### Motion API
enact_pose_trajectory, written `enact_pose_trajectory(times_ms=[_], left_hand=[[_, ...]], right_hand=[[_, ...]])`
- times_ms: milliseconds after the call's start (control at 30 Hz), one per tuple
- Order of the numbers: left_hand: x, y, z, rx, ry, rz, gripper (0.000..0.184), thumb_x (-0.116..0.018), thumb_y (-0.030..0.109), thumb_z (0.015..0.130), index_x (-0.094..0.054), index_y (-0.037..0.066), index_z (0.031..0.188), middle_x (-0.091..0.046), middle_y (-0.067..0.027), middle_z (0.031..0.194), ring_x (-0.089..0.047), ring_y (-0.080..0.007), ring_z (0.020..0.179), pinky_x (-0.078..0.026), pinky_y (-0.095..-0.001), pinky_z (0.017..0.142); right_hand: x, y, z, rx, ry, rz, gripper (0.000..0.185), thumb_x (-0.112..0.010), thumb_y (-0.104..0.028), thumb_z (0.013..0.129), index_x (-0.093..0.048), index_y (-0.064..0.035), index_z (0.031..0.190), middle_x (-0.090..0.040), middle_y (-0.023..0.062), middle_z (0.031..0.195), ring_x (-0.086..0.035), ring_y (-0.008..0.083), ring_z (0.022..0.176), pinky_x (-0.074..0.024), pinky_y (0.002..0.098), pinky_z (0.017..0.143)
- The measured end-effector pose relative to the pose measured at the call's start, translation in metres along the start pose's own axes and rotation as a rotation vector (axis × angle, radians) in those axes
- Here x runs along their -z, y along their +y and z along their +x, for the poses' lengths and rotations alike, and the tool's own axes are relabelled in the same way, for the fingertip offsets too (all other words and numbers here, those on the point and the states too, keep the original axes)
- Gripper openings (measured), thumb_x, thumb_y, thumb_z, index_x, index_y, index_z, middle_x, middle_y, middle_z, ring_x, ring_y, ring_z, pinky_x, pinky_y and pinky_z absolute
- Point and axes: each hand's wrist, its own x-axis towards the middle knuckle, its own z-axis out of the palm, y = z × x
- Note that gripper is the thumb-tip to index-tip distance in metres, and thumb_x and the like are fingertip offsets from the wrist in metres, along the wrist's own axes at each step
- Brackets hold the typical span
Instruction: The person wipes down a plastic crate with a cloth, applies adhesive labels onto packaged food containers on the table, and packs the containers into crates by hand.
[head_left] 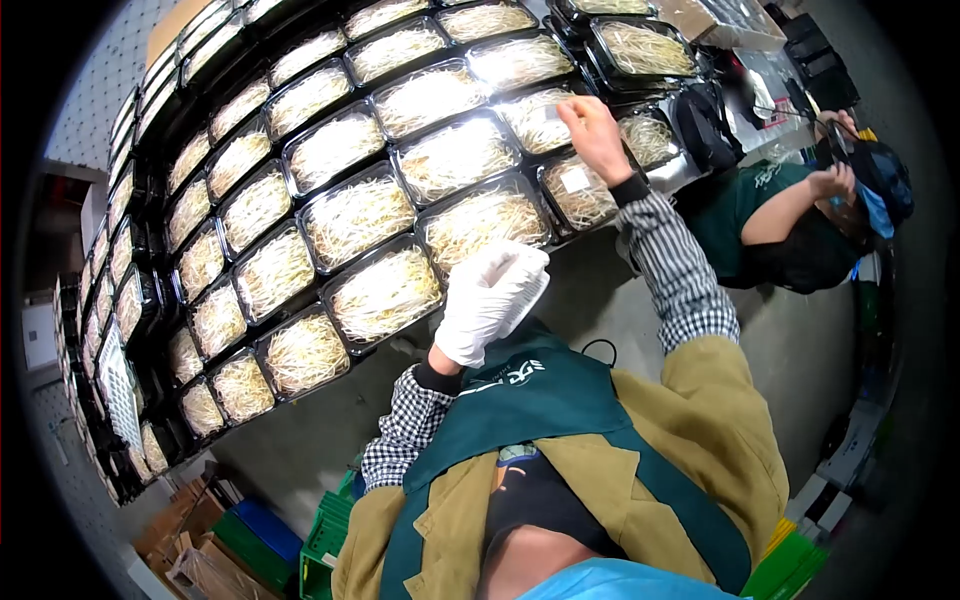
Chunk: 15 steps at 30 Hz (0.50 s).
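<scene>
Rows of black trays filled with bean sprouts, such as this tray (pixel 385 290), cover the work surface under shiny clear tops. My right hand (pixel 597 138), bare, is over a tray at the right end, its thumb and forefinger drawn together at the edge of a small pale label (pixel 552 112). Just below it, another tray (pixel 590 205) carries a white label (pixel 576 179) on its top. My left hand (pixel 487 305) wears a white glove and is curled in front of the nearest row, around something white that I cannot make out.
A co-worker (pixel 740 225) in a green apron stands at the right, hands raised. More trays are stacked at the far left, with a white slotted panel (pixel 120 390) against them. Green crates (pixel 328 530) and cardboard (pixel 205 550) lie below.
</scene>
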Motion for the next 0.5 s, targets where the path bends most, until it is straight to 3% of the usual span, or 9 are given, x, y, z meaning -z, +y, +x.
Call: enact_pose_trajectory(times_ms=[33, 133, 200, 333, 367, 400, 467, 500], left_hand=[[0.001, 0.006, 0.002, 0.022, 0.027, -0.075, 0.013, -0.062, 0.005, 0.087, -0.061, -0.002, 0.098, -0.064, -0.0066, 0.090, -0.061, -0.0106, 0.079, -0.053, -0.0223, 0.071], [0.007, 0.019, 0.009, -0.074, 0.164, 0.046, 0.015, -0.061, 0.008, 0.088, -0.062, -0.001, 0.100, -0.065, -0.0055, 0.087, -0.060, -0.0094, 0.075, -0.051, -0.0231, 0.066], [0.017, 0.025, 0.012, -0.054, 0.179, 0.092, 0.014, -0.061, 0.010, 0.089, -0.062, 0.000, 0.098, -0.065, -0.0044, 0.082, -0.059, -0.0085, 0.070, -0.049, -0.0226, 0.063], [0.026, 0.016, 0.024, -0.141, 0.239, 0.121, 0.012, -0.060, 0.014, 0.090, -0.061, 0.001, 0.091, -0.064, -0.0029, 0.075, -0.057, -0.0074, 0.065, -0.046, -0.0209, 0.060], [0.025, 0.010, 0.029, -0.217, 0.321, 0.204, 0.015, -0.060, 0.014, 0.091, -0.058, 0.003, 0.081, -0.058, 0.0006, 0.070, -0.051, -0.0051, 0.061, -0.042, -0.0200, 0.058], [0.023, 0.006, 0.032, -0.306, 0.358, 0.246, 0.016, -0.060, 0.014, 0.091, -0.056, 0.004, 0.079, -0.055, 0.0015, 0.068, -0.047, -0.0047, 0.060, -0.040, -0.0201, 0.057], [0.021, 0.004, 0.043, -0.497, 0.429, 0.332, 0.019, -0.060, 0.013, 0.091, -0.054, 0.004, 0.075, -0.050, 0.0033, 0.065, -0.041, -0.0038, 0.057, -0.036, -0.0204, 0.054], [0.024, -0.003, 0.051, -0.580, 0.480, 0.354, 0.021, -0.060, 0.011, 0.090, -0.051, 0.005, 0.072, -0.042, 0.0054, 0.060, -0.033, -0.0040, 0.055, -0.031, -0.0208, 0.051]], right_hand=[[-0.016, 0.012, 0.012, 0.029, -0.008, -0.077, 0.025, -0.064, -0.026, 0.084, -0.064, -0.0013, 0.082, -0.060, 0.0111, 0.087, -0.056, 0.0267, 0.084, -0.0439, 0.0363, 0.074], [-0.050, 0.028, 0.020, 0.149, -0.023, -0.264, 0.027, -0.069, -0.032, 0.078, -0.064, -0.0050, 0.081, -0.059, 0.0087, 0.090, -0.056, 0.0290, 0.088, -0.0429, 0.0408, 0.076], [-0.057, 0.028, 0.014, 0.060, -0.034, -0.281, 0.033, -0.072, -0.033, 0.075, -0.060, -0.0083, 0.094, -0.057, 0.0088, 0.094, -0.054, 0.0283, 0.094, -0.0415, 0.0434, 0.077], [-0.059, 0.043, 0.022, -0.132, -0.079, -0.012, 0.028, -0.067, -0.021, 0.078, -0.058, -0.0056, 0.100, -0.057, 0.0117, 0.095, -0.058, 0.0279, 0.087, -0.0461, 0.0398, 0.076], [-0.059, 0.051, 0.025, -0.168, -0.101, 0.081, 0.027, -0.066, -0.018, 0.079, -0.057, -0.0047, 0.101, -0.057, 0.0121, 0.096, -0.059, 0.0277, 0.086, -0.0472, 0.0389, 0.075], [-0.053, 0.049, 0.026, -0.207, -0.045, 0.113, 0.019, -0.060, -0.012, 0.083, -0.058, -0.0017, 0.099, -0.059, 0.0131, 0.099, -0.061, 0.0256, 0.084, -0.0493, 0.0347, 0.074], [-0.039, 0.017, 0.018, -0.292, -0.041, 0.306, 0.018, -0.057, -0.014, 0.087, -0.061, -0.0003, 0.098, -0.063, 0.0108, 0.099, -0.061, 0.0207, 0.084, -0.0480, 0.0314, 0.075], [-0.023, -0.025, 0.010, -0.389, -0.246, 0.519, 0.019, -0.057, -0.016, 0.089, -0.062, -0.0005, 0.099, -0.065, 0.0086, 0.098, -0.061, 0.0177, 0.083, -0.0473, 0.0293, 0.076]])
